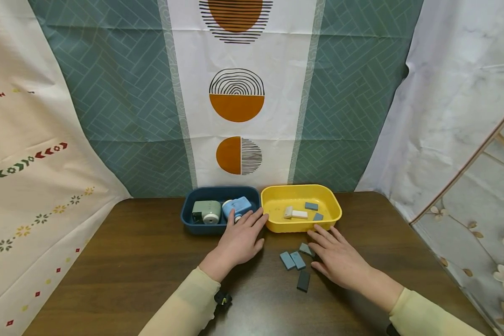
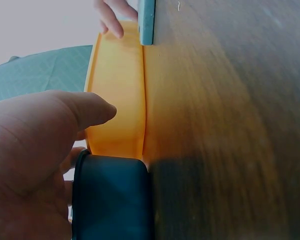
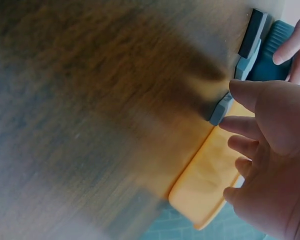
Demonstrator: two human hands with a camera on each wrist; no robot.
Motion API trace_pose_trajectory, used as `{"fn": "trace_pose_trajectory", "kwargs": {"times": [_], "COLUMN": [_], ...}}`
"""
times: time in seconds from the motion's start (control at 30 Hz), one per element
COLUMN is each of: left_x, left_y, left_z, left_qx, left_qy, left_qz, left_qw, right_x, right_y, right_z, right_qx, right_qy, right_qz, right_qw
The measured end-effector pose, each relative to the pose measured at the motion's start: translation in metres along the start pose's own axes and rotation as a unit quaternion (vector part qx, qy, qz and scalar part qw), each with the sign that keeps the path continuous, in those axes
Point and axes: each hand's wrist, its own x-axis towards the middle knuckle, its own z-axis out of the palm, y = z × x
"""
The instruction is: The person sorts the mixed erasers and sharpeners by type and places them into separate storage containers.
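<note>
My left hand (image 1: 239, 240) has its fingers spread over the front rim of the dark blue bin (image 1: 201, 229), beside the yellow bin (image 1: 298, 227). It grips nothing. My right hand (image 1: 340, 259) hovers near the table with fingers extended, in front of the yellow bin. Its fingertips are close to a small blue-grey block (image 1: 306, 249); I cannot tell whether they touch. Two similar blue-grey blocks (image 1: 287, 261) lie side by side to its left. Nearer to me lies a dark grey block (image 1: 303, 281). In the right wrist view, a block (image 3: 221, 109) stands close to the thumb and index finger.
Inside the blue bin sit a green device with a round white part (image 1: 206, 211) and a light blue device (image 1: 237, 206). The yellow bin holds a white block (image 1: 299, 214), a beige piece (image 1: 288, 212) and two blue-grey blocks (image 1: 311, 206). A patterned cloth (image 1: 235, 158) hangs behind the bins.
</note>
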Motion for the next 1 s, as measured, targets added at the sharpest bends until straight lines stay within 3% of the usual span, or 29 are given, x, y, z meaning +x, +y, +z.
{"fn": "trace_pose_trajectory", "kwargs": {"times": [1.0], "left_x": [0.001], "left_y": [0.000], "left_z": [-0.001], "left_qx": [-0.004], "left_qy": [-0.006], "left_qz": [0.000], "left_qw": [1.0000], "right_x": [0.011], "right_y": [-0.004], "right_z": [0.005], "right_qx": [-0.001], "right_qy": [0.015], "right_qz": [0.003], "right_qw": [1.000]}}
